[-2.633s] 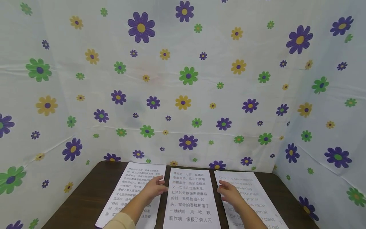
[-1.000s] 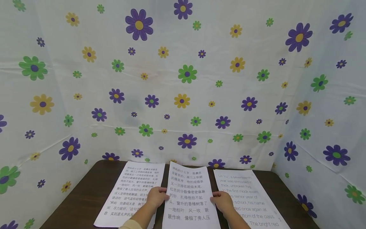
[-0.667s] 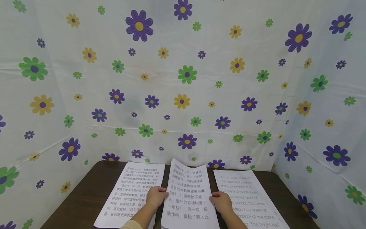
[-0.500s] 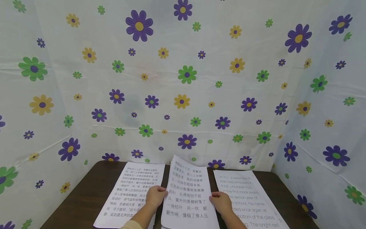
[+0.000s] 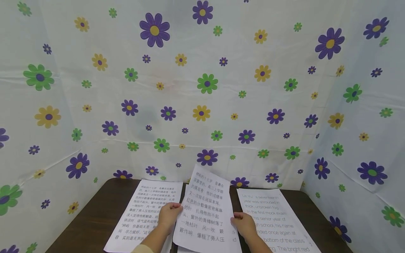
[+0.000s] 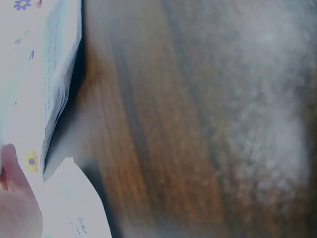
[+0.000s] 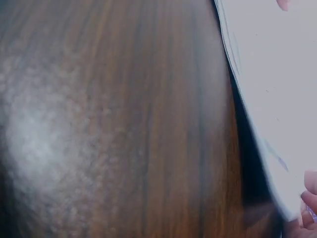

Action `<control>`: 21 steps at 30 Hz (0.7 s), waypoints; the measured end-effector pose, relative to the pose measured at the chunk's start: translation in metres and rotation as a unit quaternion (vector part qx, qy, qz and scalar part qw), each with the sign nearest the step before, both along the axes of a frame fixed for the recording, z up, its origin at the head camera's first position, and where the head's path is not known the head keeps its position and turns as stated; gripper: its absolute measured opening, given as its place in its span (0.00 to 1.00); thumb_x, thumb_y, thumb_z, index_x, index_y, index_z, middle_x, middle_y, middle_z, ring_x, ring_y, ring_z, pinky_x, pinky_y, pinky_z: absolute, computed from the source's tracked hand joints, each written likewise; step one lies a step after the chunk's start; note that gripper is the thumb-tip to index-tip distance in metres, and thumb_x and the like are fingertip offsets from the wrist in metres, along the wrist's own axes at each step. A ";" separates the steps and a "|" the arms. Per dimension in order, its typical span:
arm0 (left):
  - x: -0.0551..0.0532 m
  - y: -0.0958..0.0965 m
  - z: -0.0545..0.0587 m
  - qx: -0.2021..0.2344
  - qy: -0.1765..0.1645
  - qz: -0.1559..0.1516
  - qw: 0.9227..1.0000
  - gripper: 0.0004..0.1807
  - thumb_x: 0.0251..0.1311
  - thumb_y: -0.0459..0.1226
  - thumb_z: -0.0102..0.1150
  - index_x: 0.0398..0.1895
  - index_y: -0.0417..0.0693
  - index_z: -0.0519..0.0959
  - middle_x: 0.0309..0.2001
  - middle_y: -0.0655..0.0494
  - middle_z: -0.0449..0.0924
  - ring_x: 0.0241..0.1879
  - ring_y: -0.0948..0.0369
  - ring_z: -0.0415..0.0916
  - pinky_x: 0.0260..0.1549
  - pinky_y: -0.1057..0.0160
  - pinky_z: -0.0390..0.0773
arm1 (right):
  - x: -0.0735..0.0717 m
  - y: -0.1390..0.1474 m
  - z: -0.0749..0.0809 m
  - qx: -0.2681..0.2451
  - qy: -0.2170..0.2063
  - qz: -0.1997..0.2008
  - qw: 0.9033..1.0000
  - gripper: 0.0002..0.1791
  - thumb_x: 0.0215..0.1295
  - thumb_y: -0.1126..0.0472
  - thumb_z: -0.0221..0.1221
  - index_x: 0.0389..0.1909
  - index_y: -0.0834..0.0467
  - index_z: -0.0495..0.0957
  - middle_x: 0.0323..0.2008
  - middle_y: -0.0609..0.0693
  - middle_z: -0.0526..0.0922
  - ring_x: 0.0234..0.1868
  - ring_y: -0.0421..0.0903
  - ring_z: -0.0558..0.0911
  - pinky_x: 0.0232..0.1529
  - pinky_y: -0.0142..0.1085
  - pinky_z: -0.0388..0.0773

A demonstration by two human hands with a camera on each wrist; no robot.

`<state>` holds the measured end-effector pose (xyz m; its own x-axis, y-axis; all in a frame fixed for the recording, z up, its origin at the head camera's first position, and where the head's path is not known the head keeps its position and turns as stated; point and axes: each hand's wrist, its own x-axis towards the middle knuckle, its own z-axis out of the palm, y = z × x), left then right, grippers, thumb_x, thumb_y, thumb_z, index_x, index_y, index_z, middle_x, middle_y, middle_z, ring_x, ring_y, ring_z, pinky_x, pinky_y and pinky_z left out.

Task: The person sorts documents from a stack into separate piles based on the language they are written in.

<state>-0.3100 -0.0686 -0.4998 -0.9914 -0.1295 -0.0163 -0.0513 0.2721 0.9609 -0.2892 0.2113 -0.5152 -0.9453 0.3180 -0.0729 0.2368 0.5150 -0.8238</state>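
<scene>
A printed sheet of paper (image 5: 202, 214) with Chinese text rises from the middle stack, tilted, its far edge up against the flowered cloth. My left hand (image 5: 169, 216) pinches its left edge between thumb and fingers. On the opposite side my right hand (image 5: 245, 225) pinches paper at the right edge, its thumb on top. A strip of the page beneath (image 5: 234, 233), bearing a few Latin letters, shows beside that thumb. In the right wrist view the layered edge of white paper (image 7: 262, 134) stands over the dark wood. Several paper layers (image 6: 57, 94) hang at left in the left wrist view.
To the left lies a paper stack (image 5: 129, 218) with Chinese print, partly under my left forearm. A stack with English text (image 5: 269, 207) lies to the right, partly behind my right hand. The dark wooden table (image 5: 85, 214) meets flowered cloth (image 5: 234, 133) at the back and sides.
Both hands came down from above the papers to the middle stack's edges. The top sheet has since lifted, its far end rising and tilting, while the left hand moved slightly left and up.
</scene>
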 end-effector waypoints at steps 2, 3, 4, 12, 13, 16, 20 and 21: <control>-0.001 0.000 -0.001 0.015 -0.004 0.000 1.000 0.14 0.61 0.40 0.59 0.44 0.39 0.81 0.35 0.52 0.81 0.34 0.60 0.77 0.33 0.65 0.77 | -0.001 0.000 0.000 -0.005 0.003 0.005 1.000 0.22 0.60 0.61 0.62 0.52 0.70 0.77 0.43 0.62 0.84 0.41 0.50 0.84 0.43 0.43 0.84; -0.002 -0.001 -0.001 0.023 -0.007 -0.002 1.000 0.14 0.61 0.40 0.59 0.44 0.39 0.81 0.36 0.52 0.82 0.34 0.60 0.78 0.34 0.65 0.78 | -0.001 0.000 -0.001 -0.008 0.004 0.008 1.000 0.22 0.61 0.61 0.61 0.53 0.71 0.76 0.43 0.62 0.84 0.41 0.51 0.84 0.42 0.43 0.85; -0.002 -0.001 -0.002 0.028 -0.008 -0.006 1.000 0.15 0.61 0.41 0.59 0.45 0.40 0.81 0.37 0.52 0.82 0.35 0.61 0.78 0.35 0.64 0.79 | -0.001 0.000 0.000 -0.015 0.005 0.008 1.000 0.22 0.62 0.61 0.61 0.53 0.71 0.76 0.43 0.61 0.84 0.41 0.50 0.84 0.42 0.42 0.85; -0.002 -0.002 0.000 0.075 -0.019 -0.030 0.997 0.21 0.62 0.43 0.60 0.52 0.38 0.78 0.43 0.50 0.82 0.39 0.61 0.80 0.39 0.62 0.83 | -0.001 0.001 0.006 -0.026 0.023 0.018 0.999 0.19 0.66 0.59 0.57 0.50 0.69 0.79 0.35 0.54 0.84 0.33 0.43 0.81 0.34 0.37 0.83; -0.002 -0.002 0.001 0.078 -0.019 -0.030 0.996 0.21 0.62 0.43 0.60 0.52 0.38 0.78 0.43 0.50 0.82 0.39 0.61 0.80 0.39 0.62 0.83 | 0.000 0.001 0.007 -0.031 0.025 0.018 0.999 0.19 0.66 0.59 0.57 0.50 0.69 0.79 0.34 0.53 0.83 0.32 0.42 0.80 0.33 0.37 0.83; -0.002 -0.002 0.006 0.084 -0.016 -0.030 0.996 0.21 0.63 0.43 0.60 0.53 0.38 0.78 0.43 0.49 0.83 0.38 0.61 0.81 0.38 0.62 0.84 | 0.000 0.003 0.014 -0.051 0.035 0.019 0.998 0.19 0.67 0.59 0.57 0.51 0.70 0.79 0.30 0.52 0.82 0.29 0.43 0.79 0.32 0.35 0.81; -0.003 -0.005 0.013 0.098 -0.009 -0.038 0.994 0.21 0.63 0.41 0.60 0.54 0.37 0.77 0.42 0.49 0.83 0.36 0.61 0.82 0.37 0.61 0.84 | -0.001 0.006 0.024 -0.078 0.045 0.022 0.996 0.21 0.67 0.58 0.57 0.53 0.70 0.78 0.30 0.51 0.82 0.29 0.43 0.79 0.32 0.35 0.82; -0.003 -0.006 0.016 0.100 -0.007 -0.042 0.994 0.21 0.63 0.41 0.59 0.54 0.36 0.77 0.42 0.49 0.83 0.36 0.61 0.82 0.38 0.61 0.84 | 0.000 0.006 0.027 -0.083 0.046 0.024 0.995 0.22 0.67 0.57 0.58 0.54 0.69 0.78 0.31 0.51 0.82 0.29 0.43 0.79 0.32 0.34 0.82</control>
